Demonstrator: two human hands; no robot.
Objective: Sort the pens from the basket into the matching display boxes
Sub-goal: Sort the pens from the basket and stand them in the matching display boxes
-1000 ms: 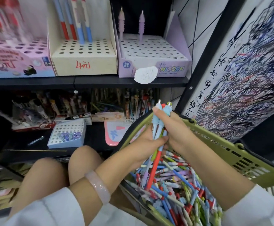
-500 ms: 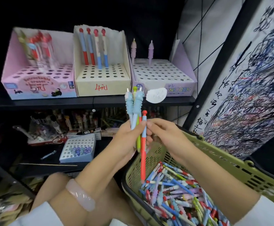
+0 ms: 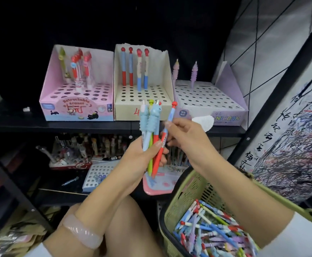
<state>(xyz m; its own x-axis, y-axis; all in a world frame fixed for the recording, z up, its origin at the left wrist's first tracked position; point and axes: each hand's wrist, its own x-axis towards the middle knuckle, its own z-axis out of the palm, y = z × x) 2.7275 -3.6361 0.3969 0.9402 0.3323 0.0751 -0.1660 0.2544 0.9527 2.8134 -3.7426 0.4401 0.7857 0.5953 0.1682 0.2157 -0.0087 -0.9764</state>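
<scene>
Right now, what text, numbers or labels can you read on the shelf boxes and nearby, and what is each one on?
"Retractable eraser": front of the pink display box.
"4", red and handwritten, partly hidden by held pens: front of the cream display box.
"UNICORN": front of the purple display box.
Handwritten Chinese characters: scribbled test paper, illegible.
Pink box's red price mark, small badges: too blurred.

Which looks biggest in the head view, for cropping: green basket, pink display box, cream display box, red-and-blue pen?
1. green basket, though nearest the camera, so unsure.
2. pink display box and cream display box: look alike.
3. red-and-blue pen, pinched by the right hand.
</scene>
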